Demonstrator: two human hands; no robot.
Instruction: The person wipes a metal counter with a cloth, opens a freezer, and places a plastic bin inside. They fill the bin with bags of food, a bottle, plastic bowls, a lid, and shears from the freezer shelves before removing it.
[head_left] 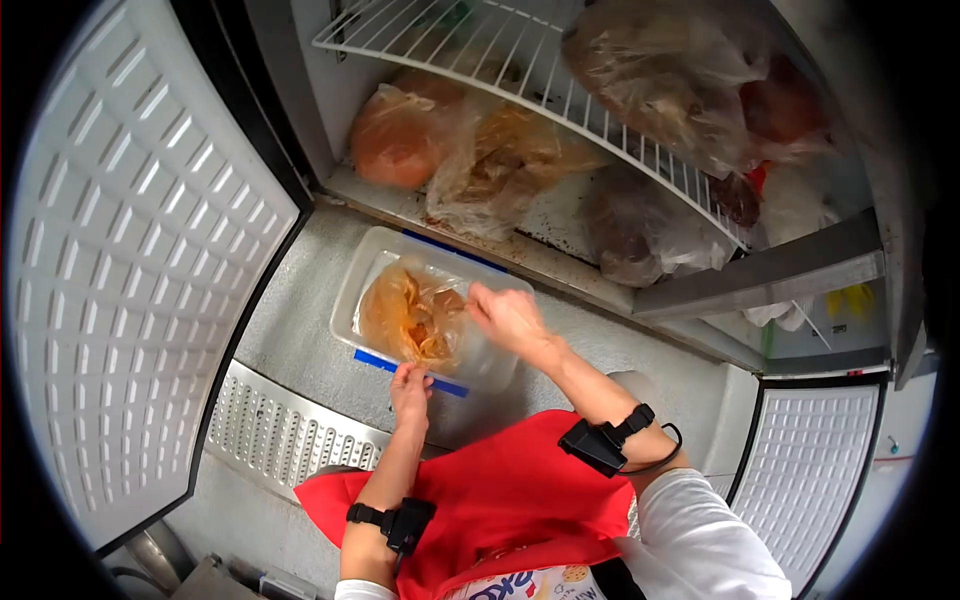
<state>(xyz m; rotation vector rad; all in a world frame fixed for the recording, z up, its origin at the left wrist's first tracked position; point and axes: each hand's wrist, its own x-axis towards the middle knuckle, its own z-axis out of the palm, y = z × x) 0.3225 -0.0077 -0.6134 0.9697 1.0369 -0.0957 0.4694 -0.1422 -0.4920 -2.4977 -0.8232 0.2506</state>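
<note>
A clear plastic bag (405, 312) with orange-brown contents lies inside a translucent plastic bin (345, 290) with blue clips on its long sides. My right hand (508, 315) is closed in a pinch on the bag's loose edge, over the right half of the bin. At the near rim, my left hand (410, 392) has its fingers pressed together on the bag's near edge, beside the blue clip (410, 373). What exactly fills the bag cannot be made out.
An open fridge stands ahead, with bagged food (400, 135) on its floor and more bags (680, 70) on a white wire shelf (500, 85). A fridge door (150, 240) hangs open at left, another door (810, 470) at right. A perforated metal grate (290, 425) crosses the floor.
</note>
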